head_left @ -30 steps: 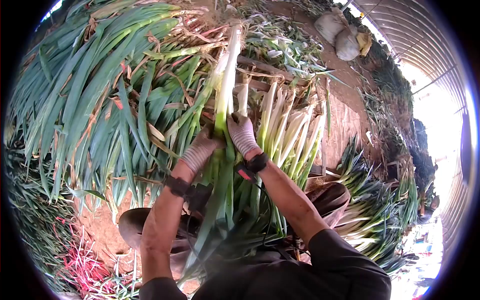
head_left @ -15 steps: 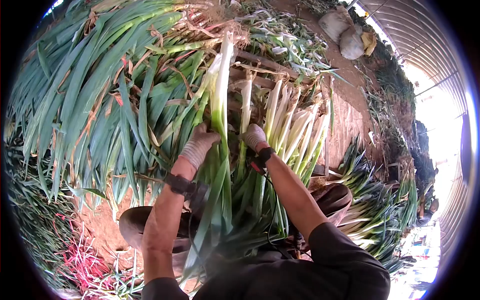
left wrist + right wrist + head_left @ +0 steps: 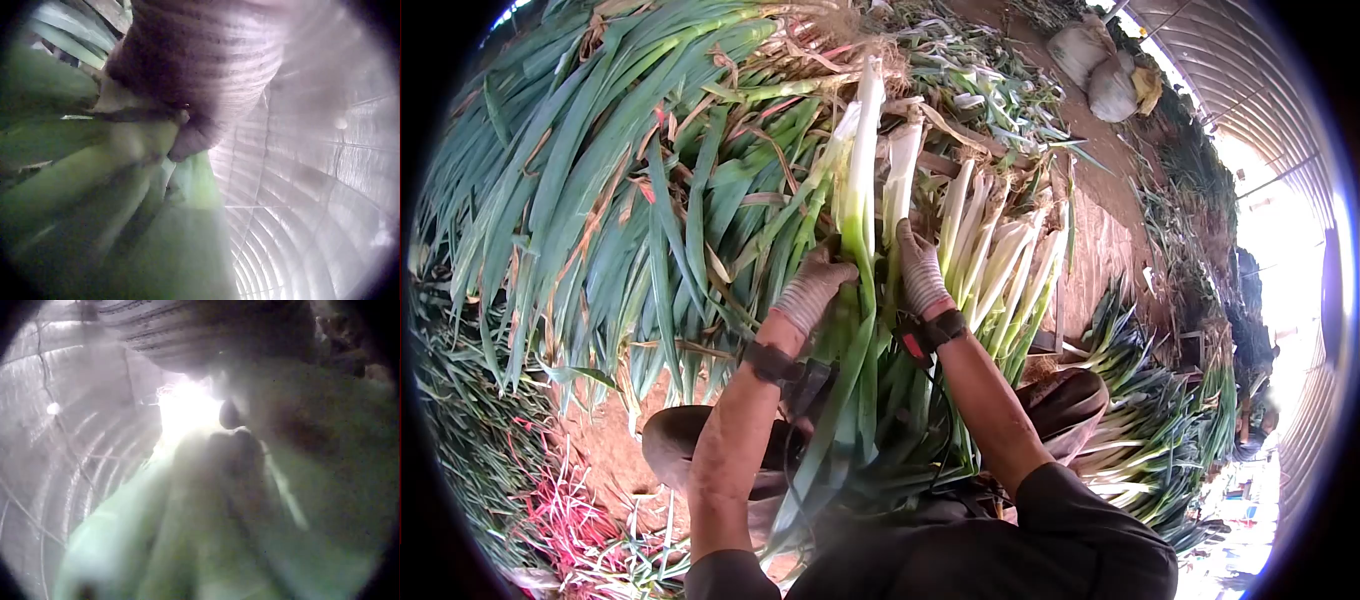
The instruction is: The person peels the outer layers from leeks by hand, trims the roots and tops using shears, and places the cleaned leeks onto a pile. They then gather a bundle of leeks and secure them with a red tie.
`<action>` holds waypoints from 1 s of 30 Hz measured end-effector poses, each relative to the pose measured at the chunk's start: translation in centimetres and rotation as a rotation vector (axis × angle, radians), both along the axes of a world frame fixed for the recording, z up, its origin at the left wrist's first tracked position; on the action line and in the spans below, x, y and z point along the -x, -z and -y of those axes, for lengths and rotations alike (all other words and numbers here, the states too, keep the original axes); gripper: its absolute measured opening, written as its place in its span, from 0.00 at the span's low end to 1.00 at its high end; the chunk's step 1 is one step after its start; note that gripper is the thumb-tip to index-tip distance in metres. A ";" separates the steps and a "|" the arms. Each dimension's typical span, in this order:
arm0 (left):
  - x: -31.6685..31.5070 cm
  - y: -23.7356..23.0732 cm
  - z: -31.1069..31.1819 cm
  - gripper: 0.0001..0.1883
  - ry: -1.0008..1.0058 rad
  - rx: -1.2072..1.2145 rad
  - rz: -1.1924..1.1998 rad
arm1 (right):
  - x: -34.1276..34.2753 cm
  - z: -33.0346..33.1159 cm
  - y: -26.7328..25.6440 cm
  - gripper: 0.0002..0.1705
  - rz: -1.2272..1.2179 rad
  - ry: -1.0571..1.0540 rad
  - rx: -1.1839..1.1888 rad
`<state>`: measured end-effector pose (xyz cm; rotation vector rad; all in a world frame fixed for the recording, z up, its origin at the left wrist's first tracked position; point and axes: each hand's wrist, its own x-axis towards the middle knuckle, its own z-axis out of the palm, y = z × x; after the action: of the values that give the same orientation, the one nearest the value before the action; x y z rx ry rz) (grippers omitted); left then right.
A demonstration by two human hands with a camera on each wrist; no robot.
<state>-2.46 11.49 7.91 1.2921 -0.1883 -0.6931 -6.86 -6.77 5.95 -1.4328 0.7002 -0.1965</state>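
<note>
In the head view the gloved left hand (image 3: 817, 283) grips several leeks (image 3: 860, 190) where white turns to green, their roots pointing away. The gloved right hand (image 3: 921, 268) holds a separate leek (image 3: 901, 165) just to the right, its root end level with the crate edge. Green leaves from both hang down toward the lap. The left wrist view shows the striped glove (image 3: 200, 56) curled at green stalks (image 3: 94, 169). Glove fabric (image 3: 187, 337) above blurred leaves (image 3: 187, 531) fills the right wrist view; the right fingertips are hidden there.
A big heap of leeks (image 3: 570, 210) lies at the left. More white-stemmed leeks (image 3: 1000, 250) rest right of the hands, with another pile (image 3: 1140, 440) beyond the knee. Pink ties (image 3: 575, 515) lie at lower left, sacks (image 3: 1110, 88) at the upper right.
The right hand moved off the left hand's leeks to a stalk on the right, took hold of it and brought it nearer to them. The left hand kept its grip.
</note>
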 end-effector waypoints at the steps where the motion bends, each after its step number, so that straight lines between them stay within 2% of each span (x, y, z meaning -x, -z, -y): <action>1: 0.4 0.0 0.2 0.23 0.027 0.011 0.020 | 0.4 -0.1 -0.1 0.29 0.036 0.038 0.004; 2: 0.3 0.8 0.3 0.29 0.112 0.113 0.005 | 0.3 0.2 0.3 0.28 0.045 0.075 0.060; 5: 1.6 -0.7 0.7 0.29 0.165 0.123 0.016 | -0.1 0.4 2.3 0.26 0.143 0.186 -0.076; 6: 1.7 -0.6 0.8 0.29 0.197 0.076 0.070 | -0.1 0.1 2.3 0.23 0.183 0.200 -0.060; 10: 2.1 -0.1 0.8 0.29 0.216 0.009 0.071 | 1.5 -1.1 0.6 0.22 0.205 0.277 0.072; 13: 3.5 0.1 0.9 0.29 0.189 -0.045 0.037 | 2.1 -1.1 2.2 0.21 0.218 0.219 -0.015; 17: 3.7 0.7 0.6 0.29 0.268 -0.010 -0.011 | 3.2 -0.4 3.0 0.20 0.199 0.171 -0.125; 18: 3.9 0.5 0.4 0.30 0.260 0.038 -0.032 | 3.6 -0.7 1.2 0.20 0.158 0.160 -0.081; 21: 4.3 -0.4 0.0 0.35 0.241 0.183 -0.100 | 3.5 0.4 0.8 0.20 0.119 0.141 -0.166; 25: 4.4 -0.1 0.0 0.37 0.232 0.291 -0.122 | 0.8 3.8 4.6 0.14 -0.075 0.434 -0.107; 27: 4.5 -0.6 -0.1 0.38 0.214 0.302 -0.110 | -0.4 5.2 5.1 0.12 -0.132 0.666 -0.212; 28: 4.6 -1.1 -0.1 0.38 0.191 0.355 -0.216 | -0.1 5.3 5.2 0.12 -0.055 0.583 -0.108; 29: 4.5 -1.7 -0.2 0.38 0.193 0.361 -0.223 | 0.1 5.3 5.3 0.13 0.020 0.496 -0.003; 30: 4.4 -2.3 -0.5 0.39 0.192 0.368 -0.230 | -0.2 5.8 7.1 0.13 0.015 0.200 0.279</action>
<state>-6.91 11.95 10.21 0.8424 -0.2415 -0.9180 -6.70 -12.61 -1.13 -1.6233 0.8286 -0.4756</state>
